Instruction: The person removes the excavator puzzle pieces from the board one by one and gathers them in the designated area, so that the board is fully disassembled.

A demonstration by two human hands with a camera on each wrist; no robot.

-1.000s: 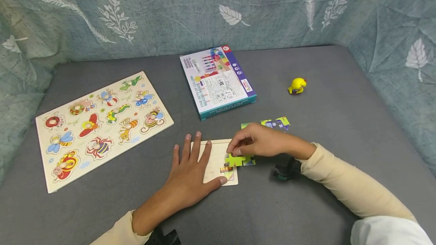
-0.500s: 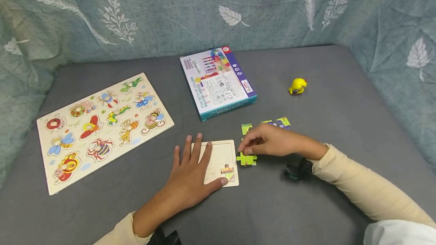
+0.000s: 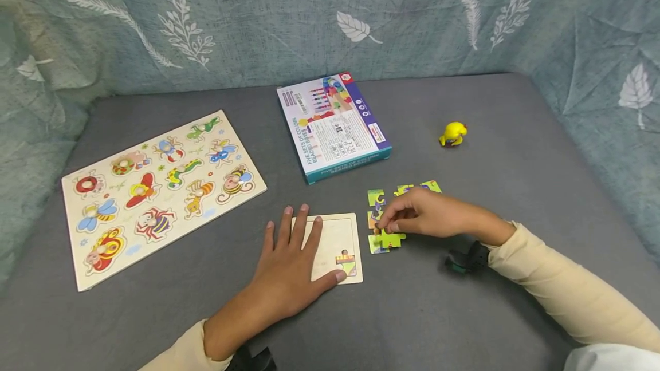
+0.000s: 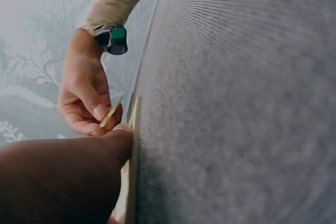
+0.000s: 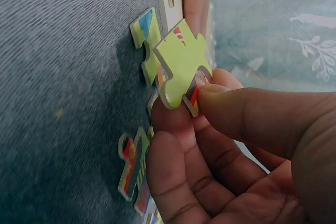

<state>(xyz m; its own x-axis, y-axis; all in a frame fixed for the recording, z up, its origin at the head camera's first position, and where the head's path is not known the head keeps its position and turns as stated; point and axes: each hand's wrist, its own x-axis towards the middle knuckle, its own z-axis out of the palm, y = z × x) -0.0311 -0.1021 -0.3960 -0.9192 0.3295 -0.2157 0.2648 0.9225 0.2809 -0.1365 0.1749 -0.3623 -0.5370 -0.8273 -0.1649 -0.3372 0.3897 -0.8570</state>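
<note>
Between thumb and fingers my right hand (image 3: 430, 212) pinches a yellow-green jigsaw piece (image 5: 181, 64), held over other loose pieces right of the puzzle tray. My left hand (image 3: 282, 265) lies with spread, straight fingers on the left part of the pale wooden puzzle tray (image 3: 335, 228), hiding some of it. One jigsaw piece with orange and green (image 3: 346, 262) sits in the tray's lower right corner, near the left thumb. A column of loose pieces (image 3: 376, 197) lies beside the tray, and more pieces (image 3: 431, 186) lie farther right, partly covered by the right hand.
A large wooden insect puzzle board (image 3: 160, 193) lies at the left. A bead-toy box (image 3: 335, 127) lies flat at the back middle, and a small yellow toy bird (image 3: 454, 133) stands at the back right. A leaf-patterned cloth (image 3: 247, 27) hangs behind the grey table.
My right hand has moved to the right with the yellow-green jigsaw piece, away from over the tray's edge to over the loose pieces. The left hand has stayed on the tray.
</note>
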